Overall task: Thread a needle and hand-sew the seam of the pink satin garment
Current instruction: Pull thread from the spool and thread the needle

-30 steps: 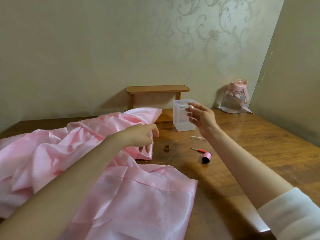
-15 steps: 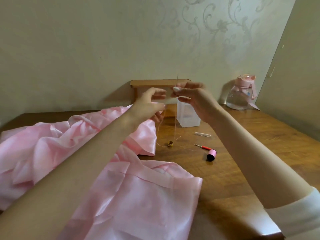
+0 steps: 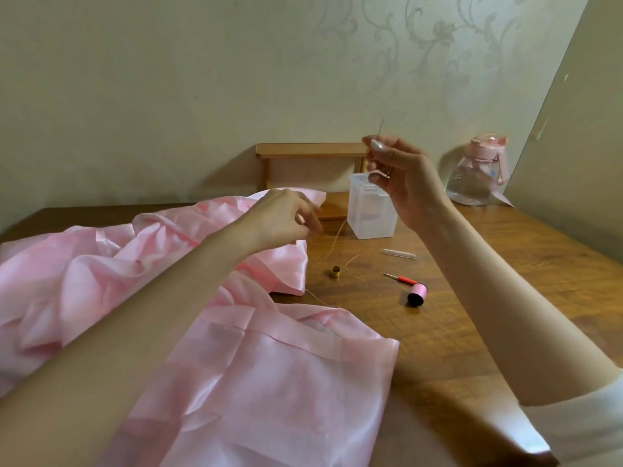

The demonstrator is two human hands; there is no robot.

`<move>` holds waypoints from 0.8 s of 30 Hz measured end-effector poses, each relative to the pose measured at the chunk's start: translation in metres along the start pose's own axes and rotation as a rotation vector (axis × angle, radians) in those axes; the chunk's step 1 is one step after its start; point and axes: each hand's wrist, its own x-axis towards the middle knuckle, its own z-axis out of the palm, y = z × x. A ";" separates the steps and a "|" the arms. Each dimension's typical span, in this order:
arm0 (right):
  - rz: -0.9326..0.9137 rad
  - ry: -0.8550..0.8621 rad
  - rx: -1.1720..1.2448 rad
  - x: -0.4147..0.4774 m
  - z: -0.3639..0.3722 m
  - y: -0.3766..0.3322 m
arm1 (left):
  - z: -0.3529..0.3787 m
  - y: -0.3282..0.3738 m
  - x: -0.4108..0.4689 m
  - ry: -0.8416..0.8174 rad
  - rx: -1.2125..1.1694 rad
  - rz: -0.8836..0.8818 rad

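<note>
**Needle upright in my right hand, thread low and to its left**

My right hand (image 3: 401, 176) is raised above the table (image 3: 472, 281) and pinches the needle (image 3: 380, 128) between thumb and forefinger. The needle's long axis stands nearly upright, tipped slightly rightward at the top, and its free end rises above my fingertips against the wall. Which end carries the eye is too fine to make out.

Below and to the left, my left hand (image 3: 283, 220) hovers over the far fold of the garment (image 3: 263, 382), fingers curled together. Whether they nip the thread I cannot tell. The thread (image 3: 335, 239) shows just right of those fingers. It is a pale strand dropping in a loose curve to the table, between the garment's edge and the plastic box (image 3: 371, 210).

The thread thus lies down and left of the needle, well apart from it, and my left hand is the nearer to it. I judge threading to be the step in hand: the strand's end must come up and rightward to meet the needle's top. The spool (image 3: 417, 294) lies on the table nearer me, beside a red-handled tool (image 3: 401, 279).
</note>
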 end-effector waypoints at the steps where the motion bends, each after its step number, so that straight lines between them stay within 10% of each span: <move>1: -0.023 0.039 0.028 0.000 -0.003 -0.001 | 0.000 -0.004 -0.001 0.009 -0.023 -0.010; 8: -0.712 0.709 -0.090 0.010 -0.018 -0.025 | -0.020 -0.041 -0.017 -0.174 -0.039 -0.132; 16: 0.164 -0.200 -0.769 -0.021 0.014 0.021 | -0.004 -0.048 -0.034 -0.633 0.121 -0.181; 24: 0.481 -0.654 -0.781 -0.064 0.038 0.076 | -0.008 -0.066 -0.046 -0.314 -0.120 -0.161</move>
